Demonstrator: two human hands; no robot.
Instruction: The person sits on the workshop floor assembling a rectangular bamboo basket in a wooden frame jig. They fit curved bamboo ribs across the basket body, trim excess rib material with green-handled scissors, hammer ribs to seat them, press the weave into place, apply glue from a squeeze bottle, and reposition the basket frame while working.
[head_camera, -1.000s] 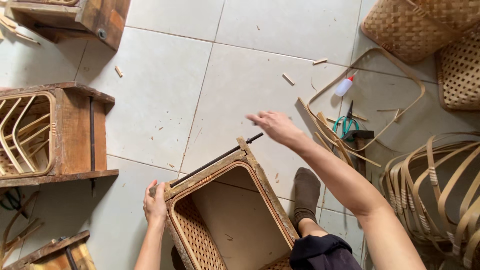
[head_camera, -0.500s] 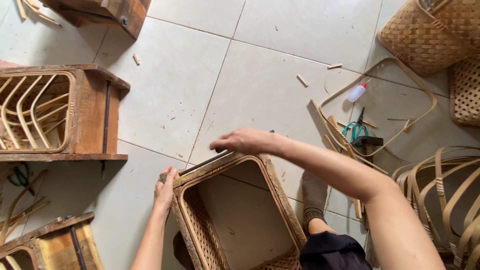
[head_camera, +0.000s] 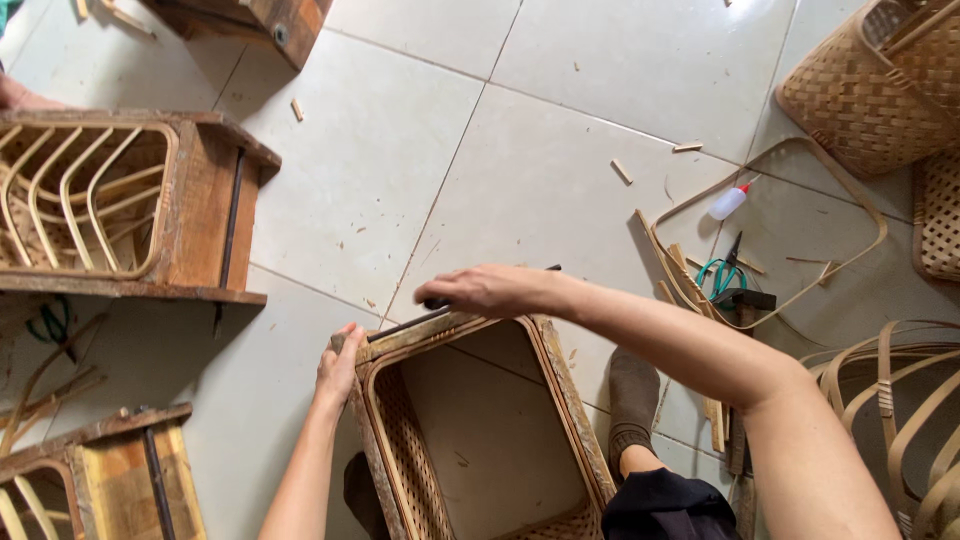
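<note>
Bright, even daylight, soft shadows under the wooden frame (head_camera: 215, 200), sharp focus, slight wide-angle stretch at edges.

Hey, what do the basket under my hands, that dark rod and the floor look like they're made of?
Basket: likely bamboo or rattan, pale tan strips woven in an open lattice, unpainted. Rod: probably metal, thin, dark and straight, though too small to be sure. Floor: glazed ceramic tile by its look, pale squares with grout lines and a slight sheen.

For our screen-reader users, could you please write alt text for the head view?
A left hand grips a woven basket's corner while the right hand holds a thin dark rod across its rim, on a tiled floor beside wooden frames.
</note>
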